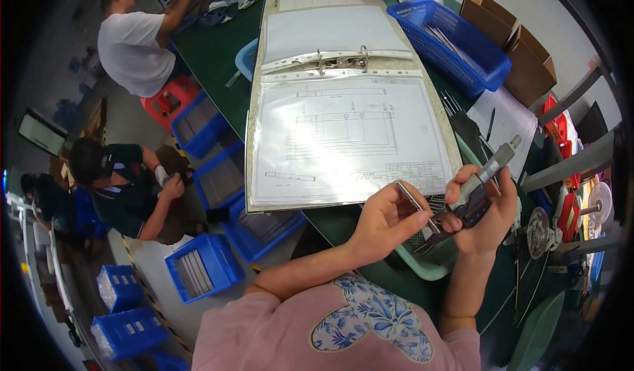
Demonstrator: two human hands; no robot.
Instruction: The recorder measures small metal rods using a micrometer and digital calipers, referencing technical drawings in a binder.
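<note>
My right hand (485, 222) is wrapped round a digital micrometer (472, 199), its silver thimble pointing up and to the right. Between the thumb and fingers of my left hand (389, 222) is a thin metal rod (415, 199), slanting down toward the micrometer's frame. Whether the rod touches the measuring faces I cannot tell. Under both hands is a pale green plastic basket (432, 269) with metal pieces in it, partly hidden. Just beyond my hands lies an open ring binder (254, 166) with a technical drawing (350, 133) in a clear sleeve.
A blue mesh basket (485, 74) with thin rods stands at the far right beside cardboard boxes (528, 67). A pen (491, 123) lies on paper. Small fans (598, 202) are at the right. Blue bins (228, 265) stand on the floor at left; people (135, 41) sit nearby.
</note>
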